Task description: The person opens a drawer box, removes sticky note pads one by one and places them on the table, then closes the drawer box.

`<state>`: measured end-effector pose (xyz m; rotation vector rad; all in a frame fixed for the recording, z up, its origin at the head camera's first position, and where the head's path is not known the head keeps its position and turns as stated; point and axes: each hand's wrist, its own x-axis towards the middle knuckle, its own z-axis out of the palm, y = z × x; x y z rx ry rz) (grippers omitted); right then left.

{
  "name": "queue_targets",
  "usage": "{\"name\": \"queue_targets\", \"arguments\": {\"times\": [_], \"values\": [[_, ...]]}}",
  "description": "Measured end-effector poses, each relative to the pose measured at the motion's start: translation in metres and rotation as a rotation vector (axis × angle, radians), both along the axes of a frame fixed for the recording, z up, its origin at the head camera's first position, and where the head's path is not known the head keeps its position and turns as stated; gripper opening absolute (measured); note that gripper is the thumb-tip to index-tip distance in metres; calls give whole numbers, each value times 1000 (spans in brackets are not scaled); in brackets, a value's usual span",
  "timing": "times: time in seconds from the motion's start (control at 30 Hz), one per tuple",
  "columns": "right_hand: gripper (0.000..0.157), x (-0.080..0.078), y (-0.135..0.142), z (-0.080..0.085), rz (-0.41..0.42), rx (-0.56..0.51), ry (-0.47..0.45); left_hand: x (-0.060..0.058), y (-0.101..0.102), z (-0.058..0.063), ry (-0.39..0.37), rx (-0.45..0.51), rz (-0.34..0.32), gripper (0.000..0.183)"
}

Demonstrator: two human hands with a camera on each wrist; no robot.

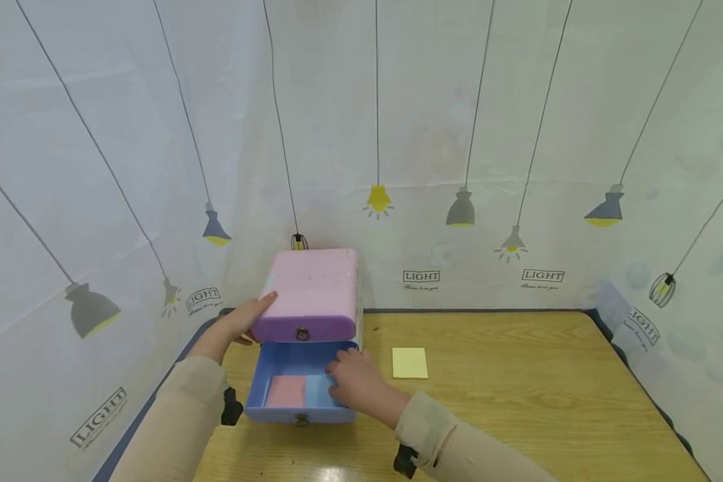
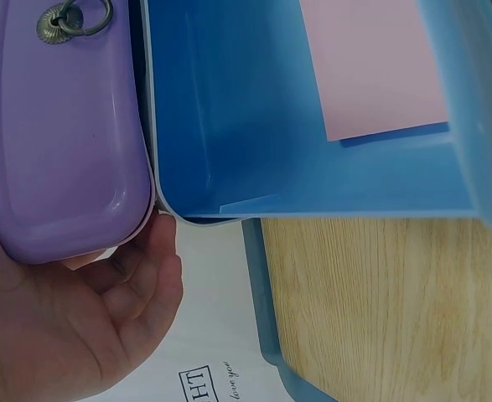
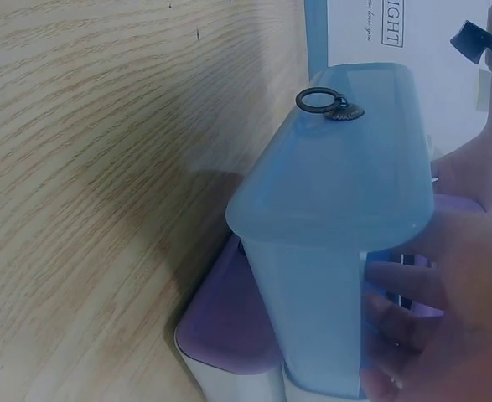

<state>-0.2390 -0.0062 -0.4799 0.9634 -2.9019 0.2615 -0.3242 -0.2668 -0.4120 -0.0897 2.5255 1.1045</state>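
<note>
A small drawer cabinet with a pink top and a purple upper drawer front stands at the back left of the table. My left hand holds its left side, thumb on top and fingers curled against the side wall. Below, a blue drawer with a ring pull is drawn out. A pink sticky note lies in the drawer's left part, a light blue sticky note beside it. My right hand reaches over the right wall, loosely bent fingers inside; its fingertips are partly hidden.
A yellow sticky note pad lies on the wooden table right of the cabinet. Another purple drawer front sits under the blue drawer. A white cloth backdrop printed with lamps surrounds the table on the back and sides.
</note>
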Motion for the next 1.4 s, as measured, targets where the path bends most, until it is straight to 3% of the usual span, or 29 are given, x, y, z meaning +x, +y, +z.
{"name": "queue_targets", "arguments": {"times": [0.23, 0.4, 0.6, 0.8, 1.07, 1.4], "values": [[20, 2, 5, 4, 55, -7, 13, 1, 1, 1, 6, -2, -8, 94], [20, 3, 6, 7, 86, -45, -60, 0, 1, 0, 7, -9, -1, 96], [22, 4, 6, 6, 108, -137, -177, 1, 0, -1, 9, -17, 0, 99], [20, 7, 12, 9, 139, -261, -193, 2, 1, 1, 10, -3, -5, 98], [19, 9, 19, 19, 155, -425, -137, 0, 0, -3, 2, 0, 11, 98], [22, 13, 45, 23, 181, -637, 31, -2, -2, -3, 1, 1, 7, 99]]}}
